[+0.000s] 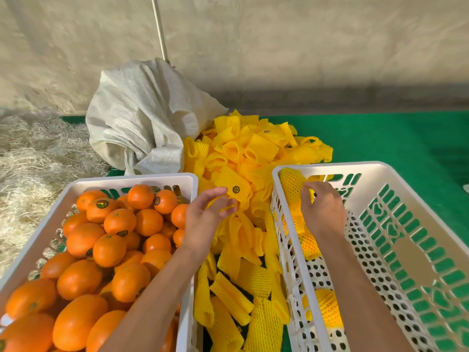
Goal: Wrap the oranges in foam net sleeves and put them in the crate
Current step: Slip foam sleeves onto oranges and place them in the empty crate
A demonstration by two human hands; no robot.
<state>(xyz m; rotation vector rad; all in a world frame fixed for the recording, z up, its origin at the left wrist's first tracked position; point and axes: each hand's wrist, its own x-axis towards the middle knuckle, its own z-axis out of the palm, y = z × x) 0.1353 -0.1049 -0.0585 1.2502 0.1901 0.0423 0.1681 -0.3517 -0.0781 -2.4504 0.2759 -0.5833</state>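
Note:
A white crate (76,182) on the left is heaped with bare oranges (119,222). Between the crates lies a pile of yellow foam net sleeves (253,153). My left hand (203,219) hovers over the pile, its fingertips pinching a sleeve (232,185) that bears a round sticker. In the white crate on the right (406,250), several sleeved oranges line the left wall. My right hand (322,209) is inside that crate at the far left corner, fingers curled on a wrapped orange (291,184).
A crumpled white woven sack (142,118) stands behind the sleeve pile. Pale straw (30,158) covers the ground at left. Green matting (380,138) spreads under and beyond the right crate. A wall rises at the back.

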